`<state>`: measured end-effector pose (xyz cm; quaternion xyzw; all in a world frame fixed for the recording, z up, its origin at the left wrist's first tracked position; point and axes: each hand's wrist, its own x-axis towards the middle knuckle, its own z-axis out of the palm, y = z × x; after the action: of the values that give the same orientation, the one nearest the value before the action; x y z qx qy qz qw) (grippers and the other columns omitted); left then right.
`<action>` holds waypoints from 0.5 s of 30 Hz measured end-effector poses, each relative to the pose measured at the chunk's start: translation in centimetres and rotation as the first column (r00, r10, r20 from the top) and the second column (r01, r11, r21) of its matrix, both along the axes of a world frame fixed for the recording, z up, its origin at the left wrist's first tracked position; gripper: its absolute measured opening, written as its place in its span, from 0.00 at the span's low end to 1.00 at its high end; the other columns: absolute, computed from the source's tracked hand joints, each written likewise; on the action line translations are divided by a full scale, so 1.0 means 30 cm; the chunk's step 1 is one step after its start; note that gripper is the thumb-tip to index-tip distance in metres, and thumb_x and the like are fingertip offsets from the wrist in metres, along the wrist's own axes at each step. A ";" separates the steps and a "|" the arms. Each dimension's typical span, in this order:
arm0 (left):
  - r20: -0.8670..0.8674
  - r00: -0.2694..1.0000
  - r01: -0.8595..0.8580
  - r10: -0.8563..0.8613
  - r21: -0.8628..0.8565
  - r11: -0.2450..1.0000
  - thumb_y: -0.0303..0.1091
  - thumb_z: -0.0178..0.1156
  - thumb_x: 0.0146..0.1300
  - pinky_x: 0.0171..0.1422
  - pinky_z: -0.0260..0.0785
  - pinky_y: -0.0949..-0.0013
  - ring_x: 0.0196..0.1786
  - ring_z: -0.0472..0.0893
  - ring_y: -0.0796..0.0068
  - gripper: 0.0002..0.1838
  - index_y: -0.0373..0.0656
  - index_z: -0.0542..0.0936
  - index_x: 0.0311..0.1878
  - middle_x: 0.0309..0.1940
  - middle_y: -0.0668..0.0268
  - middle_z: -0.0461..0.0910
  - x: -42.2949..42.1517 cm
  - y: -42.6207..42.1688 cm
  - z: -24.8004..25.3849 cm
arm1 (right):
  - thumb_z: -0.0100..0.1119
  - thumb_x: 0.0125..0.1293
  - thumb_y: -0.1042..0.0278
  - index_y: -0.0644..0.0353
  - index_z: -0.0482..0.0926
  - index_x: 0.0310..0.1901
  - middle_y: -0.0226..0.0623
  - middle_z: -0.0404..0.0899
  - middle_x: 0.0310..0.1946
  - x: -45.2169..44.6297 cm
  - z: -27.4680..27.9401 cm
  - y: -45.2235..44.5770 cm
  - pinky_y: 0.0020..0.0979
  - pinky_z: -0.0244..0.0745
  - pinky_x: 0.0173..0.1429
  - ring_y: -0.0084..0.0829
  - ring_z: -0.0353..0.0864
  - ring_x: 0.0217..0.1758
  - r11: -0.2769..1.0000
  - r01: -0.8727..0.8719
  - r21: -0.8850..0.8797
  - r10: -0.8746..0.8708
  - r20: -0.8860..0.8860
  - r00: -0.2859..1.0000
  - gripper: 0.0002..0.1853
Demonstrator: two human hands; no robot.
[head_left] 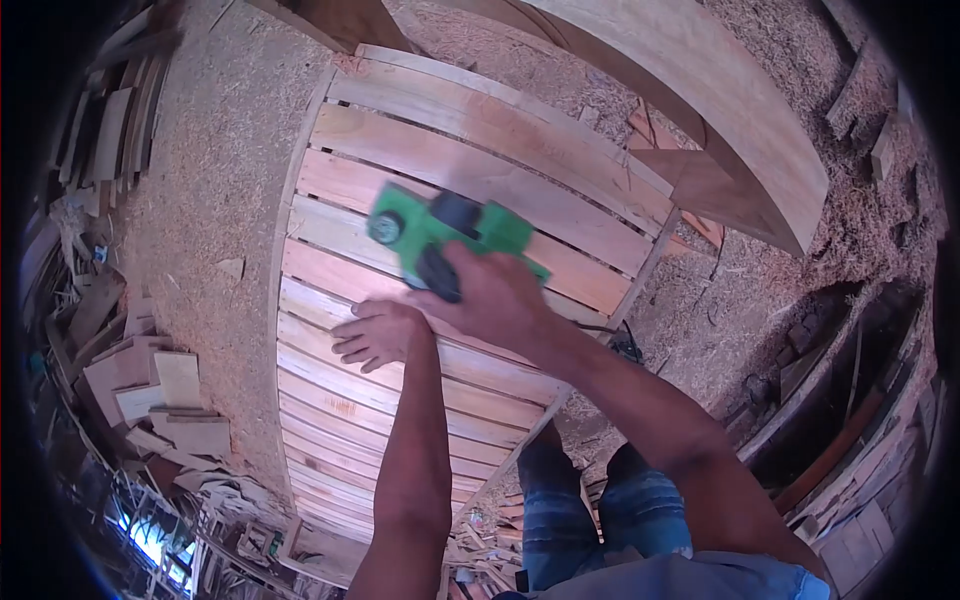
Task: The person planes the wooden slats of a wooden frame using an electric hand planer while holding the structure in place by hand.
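A green and black electric hand planer (505, 228), slightly blurred, sits on the pale wooden slats near the middle of the view. My right hand (500, 295) is wrapped round its black rear handle, and a round dial shows at the tool's far-left end. Just below the planer, my left hand (378, 335) lies on the slats with fingers spread, holding nothing. Beneath both hands is a long slatted wooden panel (400, 395), its boards parallel with narrow dark gaps, framed by thin side rails.
A large curved wooden piece (690, 60) stands over the panel's far right. Offcuts (180, 385) are heaped on the left, and stacked boards (112, 135) lie farther up. Sawdust and shavings (225, 160) cover the ground. A dark cord (625, 345) runs by the panel's right edge.
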<state>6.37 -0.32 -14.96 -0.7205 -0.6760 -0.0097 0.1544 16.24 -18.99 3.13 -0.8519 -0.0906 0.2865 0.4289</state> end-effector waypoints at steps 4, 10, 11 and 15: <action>0.051 0.999 -0.021 0.018 0.042 0.999 0.62 0.34 0.88 0.86 0.56 0.27 0.90 0.59 0.39 0.41 0.45 0.58 0.91 0.90 0.43 0.57 -0.003 -0.003 -0.022 | 0.72 0.72 0.33 0.68 0.83 0.52 0.52 0.90 0.33 0.177 -0.028 0.285 0.52 0.89 0.43 0.52 0.94 0.37 0.992 -0.038 0.120 0.036 0.024 0.999 0.36; -0.003 1.000 0.006 -0.006 0.097 0.995 0.61 0.35 0.87 0.83 0.59 0.28 0.86 0.66 0.41 0.37 0.46 0.66 0.86 0.86 0.47 0.64 -0.010 0.003 -0.031 | 0.70 0.74 0.34 0.69 0.84 0.52 0.56 0.90 0.42 0.213 -0.042 0.414 0.50 0.87 0.50 0.54 0.93 0.46 0.990 0.056 0.129 -0.089 0.263 0.961 0.35; -0.003 1.000 0.022 -0.022 0.111 0.994 0.60 0.36 0.87 0.82 0.59 0.28 0.84 0.67 0.41 0.37 0.45 0.66 0.85 0.85 0.46 0.65 -0.013 0.019 -0.049 | 0.71 0.73 0.34 0.69 0.84 0.52 0.56 0.90 0.40 0.182 -0.026 0.331 0.51 0.87 0.50 0.54 0.93 0.44 0.991 0.035 0.129 -0.056 0.168 0.984 0.36; 0.023 0.998 0.049 -0.055 0.198 0.979 0.58 0.40 0.85 0.77 0.62 0.25 0.79 0.71 0.38 0.36 0.41 0.70 0.80 0.80 0.42 0.69 -0.008 0.012 -0.013 | 0.73 0.70 0.32 0.61 0.83 0.57 0.54 0.91 0.40 -0.044 0.084 -0.214 0.51 0.87 0.52 0.52 0.94 0.44 1.000 0.020 -0.024 -0.022 -0.075 0.997 0.35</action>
<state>6.12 0.04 -15.35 -0.7189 -0.6547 -0.0910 0.2151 14.93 -25.42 5.66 -0.8464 -0.0620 0.3149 0.4250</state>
